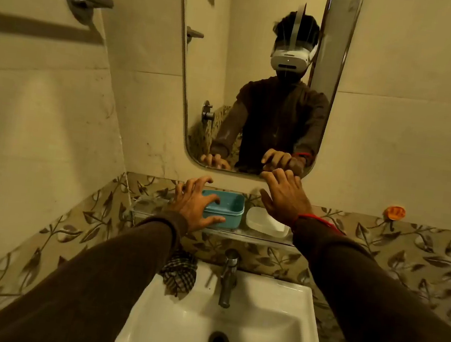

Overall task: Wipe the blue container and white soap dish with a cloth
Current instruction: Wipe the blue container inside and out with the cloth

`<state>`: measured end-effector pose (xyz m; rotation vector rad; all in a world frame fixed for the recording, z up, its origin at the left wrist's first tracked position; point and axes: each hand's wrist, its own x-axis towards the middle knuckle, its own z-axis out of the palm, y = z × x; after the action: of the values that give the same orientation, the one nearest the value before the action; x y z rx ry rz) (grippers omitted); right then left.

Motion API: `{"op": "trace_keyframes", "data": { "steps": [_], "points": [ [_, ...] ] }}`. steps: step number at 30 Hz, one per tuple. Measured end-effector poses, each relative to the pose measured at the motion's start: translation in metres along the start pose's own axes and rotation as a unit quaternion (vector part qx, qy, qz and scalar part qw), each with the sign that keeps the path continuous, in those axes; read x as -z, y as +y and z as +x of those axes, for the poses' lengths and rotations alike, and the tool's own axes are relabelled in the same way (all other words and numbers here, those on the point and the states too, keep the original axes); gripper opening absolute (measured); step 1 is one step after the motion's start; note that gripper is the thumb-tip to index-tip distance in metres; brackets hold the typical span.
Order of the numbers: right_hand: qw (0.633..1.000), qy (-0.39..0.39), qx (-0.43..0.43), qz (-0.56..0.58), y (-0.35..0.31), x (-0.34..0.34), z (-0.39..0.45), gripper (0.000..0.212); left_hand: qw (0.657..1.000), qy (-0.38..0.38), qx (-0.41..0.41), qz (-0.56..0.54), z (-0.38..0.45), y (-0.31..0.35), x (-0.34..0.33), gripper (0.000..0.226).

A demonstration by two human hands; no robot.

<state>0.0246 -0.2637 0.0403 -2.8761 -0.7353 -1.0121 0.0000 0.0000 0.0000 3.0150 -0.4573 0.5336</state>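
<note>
- Reaching from the head view, your left hand [192, 203] has its fingers [211, 199] spread and clawed over the near-left corner of the blue rectangular plastic container [228, 209]; they look to be touching or just short of its rim, and I cannot tell which. Nothing is gripped yet.
- Your right hand [283, 198] hovers above the white shallow plastic soap dish [266, 222], fingers straight and loosely spread, holding nothing.
- Both task items sit side by side on the narrow glass shelf [154, 207] under the wall mirror [261, 75], container to the left, dish just beside it on the right.
- The dark checked cloth [179, 274] lies bunched on the back left corner of the white ceramic basin [264, 332], partly hidden by your left sleeve and well apart from both hands.
- Risk: the shelf is narrow and looks slick, so a push from clawed fingers could slide the container off its front edge into the basin, or knock it into the dish.
- Risk: neither hand has the cloth; lifting an item first leaves you fetching it one-handed.
- Risk: the metal tap [228, 277] stands directly below the shelf, so anything dropped may strike it and bounce.
- Risk: the dish looks light; steady it before wiping.
</note>
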Motion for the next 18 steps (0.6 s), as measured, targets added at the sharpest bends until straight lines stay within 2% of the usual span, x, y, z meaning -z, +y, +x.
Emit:
{"op": "trace_keyframes", "data": {
  "steps": [3,5,9,12,15,18],
  "points": [
    [1.0,-0.018,0.002,0.015,-0.006,-0.005,-0.002,0.04,0.999,-0.015,-0.027,0.023,-0.004,-0.004,-0.007,0.04],
    [0.999,-0.026,0.008,0.036,-0.014,-0.01,-0.005,0.041,0.999,0.01,-0.025,0.024,-0.005,-0.005,-0.009,0.028],
    [0.994,-0.038,0.023,0.096,-0.027,-0.016,-0.008,0.059,0.993,0.112,-0.038,0.0,-0.008,-0.008,-0.002,0.018],
    [0.991,-0.068,0.048,0.102,-0.041,-0.021,-0.005,0.069,0.981,0.183,-0.063,-0.005,-0.014,-0.014,0.007,0.019],
    [0.987,-0.071,0.073,0.128,-0.053,-0.021,0.002,0.055,0.971,0.226,-0.081,0.003,-0.024,-0.026,0.017,0.022],
    [0.975,-0.052,0.101,0.192,-0.069,-0.02,0.008,0.036,0.952,0.3,-0.067,-0.015,-0.038,-0.042,0.022,0.033]
  ]
}}
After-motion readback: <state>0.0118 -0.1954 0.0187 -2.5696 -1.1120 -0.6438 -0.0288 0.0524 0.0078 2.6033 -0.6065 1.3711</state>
